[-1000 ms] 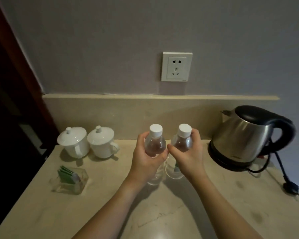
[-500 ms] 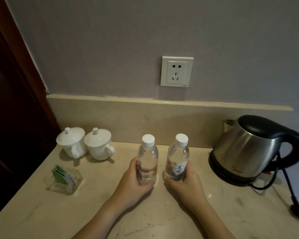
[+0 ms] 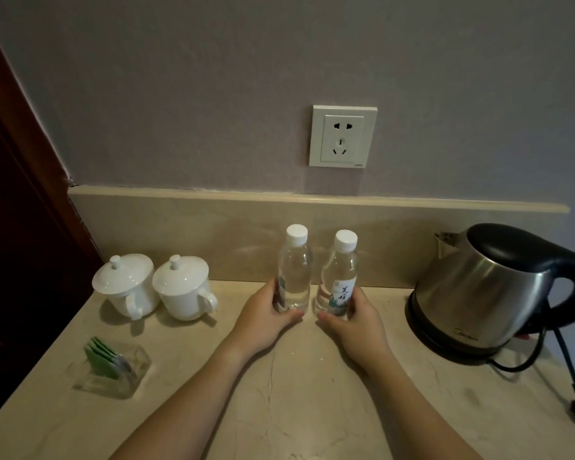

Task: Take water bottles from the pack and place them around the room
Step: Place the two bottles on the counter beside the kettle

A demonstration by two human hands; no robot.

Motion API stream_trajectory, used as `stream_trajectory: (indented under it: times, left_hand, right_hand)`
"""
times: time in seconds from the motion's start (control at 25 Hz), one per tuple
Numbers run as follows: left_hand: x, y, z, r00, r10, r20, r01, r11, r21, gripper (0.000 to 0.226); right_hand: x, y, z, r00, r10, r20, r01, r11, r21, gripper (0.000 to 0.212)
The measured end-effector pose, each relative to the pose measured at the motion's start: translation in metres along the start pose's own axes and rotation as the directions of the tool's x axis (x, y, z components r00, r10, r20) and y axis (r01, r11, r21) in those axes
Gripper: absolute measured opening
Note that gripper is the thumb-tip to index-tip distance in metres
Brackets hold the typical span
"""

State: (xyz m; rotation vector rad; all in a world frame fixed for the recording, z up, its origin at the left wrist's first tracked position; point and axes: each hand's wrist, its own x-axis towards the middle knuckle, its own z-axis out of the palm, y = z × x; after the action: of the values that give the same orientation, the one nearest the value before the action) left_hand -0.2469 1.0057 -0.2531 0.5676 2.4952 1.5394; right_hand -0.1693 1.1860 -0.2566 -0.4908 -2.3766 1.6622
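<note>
Two clear plastic water bottles with white ribbed caps stand upright and just apart near the back of the beige marble tabletop (image 3: pixel 296 410), close to its low stone backsplash. Your left hand (image 3: pixel 266 322) cups the base of the left bottle (image 3: pixel 295 270), thumb in front and fingers (image 3: pixel 274 293) curled round its far left side, so it holds that bottle low down. Your right hand (image 3: pixel 356 327) does the same on the right bottle (image 3: pixel 339 277), whose white label with dark brush characters faces you. Left of the bottles sit two glossy white ceramic lidded cups (image 3: pixel 153 287), rounded, with knobbed lids and looped handles, touching one another. Nearer you, a small clear glass holder (image 3: pixel 120 373) carries green sachets standing on edge. To the right, well apart from the bottles, a brushed-steel kettle (image 3: pixel 478 293) with a black lid and handle rests on its dark base, its black cord trailing over the stone. A white square socket (image 3: pixel 343 136) sits on the matte grey wall above. Compared with half a second ago, the bottles stand a little farther back toward the backsplash, and your hands have slid lower on them. A second ago you held both up by their shoulders, off the stone.
</note>
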Motion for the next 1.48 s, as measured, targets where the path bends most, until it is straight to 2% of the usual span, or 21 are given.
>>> stream_trajectory:
  times: [0.16,0.36,0.56,0.76,0.84,1.0,1.16,1.24,1.32,1.4,1.48]
  left_hand:
    - [0.019,-0.006,0.004,0.999,0.021,-0.03,-0.021,1.0,-0.005,0.05]
    - [0.02,-0.01,0.0,0.999,0.044,-0.015,-0.044,0.999,-0.012,0.053]
    - [0.022,-0.006,0.016,0.981,0.039,-0.191,-0.025,0.997,0.073,0.053]
    - [0.022,-0.01,0.015,0.986,0.016,-0.168,-0.012,1.0,0.027,0.051]
    - [0.023,-0.008,0.018,0.978,0.018,-0.206,-0.014,1.0,0.021,0.056]
    - [0.024,0.0,0.031,0.948,0.033,-0.316,-0.011,0.998,0.069,0.051]
    - [0.026,-0.003,0.033,0.954,-0.001,-0.301,0.017,0.999,0.051,0.058]
    - [0.02,-0.001,0.029,0.952,0.001,-0.306,0.011,0.999,0.04,0.073]
    - [0.007,0.003,0.021,0.93,0.057,-0.363,-0.029,0.996,0.083,0.085]
    - [-0.009,0.019,0.007,0.908,0.156,-0.389,-0.11,0.984,0.138,0.072]
    - [-0.03,0.048,-0.01,0.881,0.225,-0.417,-0.16,0.97,0.185,0.048]
  right_hand:
    - [0.022,0.002,0.006,0.998,-0.031,-0.047,0.028,0.998,-0.062,0.062]
    - [0.025,0.004,0.006,0.999,-0.018,-0.031,0.015,0.996,-0.092,0.064]
    - [0.027,0.0,0.01,0.994,-0.049,-0.099,0.033,0.988,-0.153,0.068]
    - [0.028,-0.001,0.012,0.994,-0.036,-0.1,0.019,0.986,-0.168,0.071]
    - [0.029,0.0,0.011,0.993,-0.05,-0.107,0.031,0.984,-0.178,0.069]
    - [0.031,-0.003,0.008,0.982,-0.104,-0.157,0.063,0.966,-0.252,0.065]
    - [0.031,-0.003,0.011,0.986,-0.085,-0.142,0.049,0.969,-0.241,0.069]
    - [0.026,-0.003,0.01,0.992,-0.024,-0.128,0.007,0.992,-0.127,0.078]
    - [0.011,-0.016,0.004,0.983,0.05,-0.177,-0.029,0.992,0.119,0.081]
    - [-0.007,-0.037,-0.012,0.937,-0.034,-0.347,0.133,0.955,0.266,0.061]
    - [-0.027,-0.072,-0.027,0.899,-0.186,-0.395,0.316,0.902,0.294,0.038]
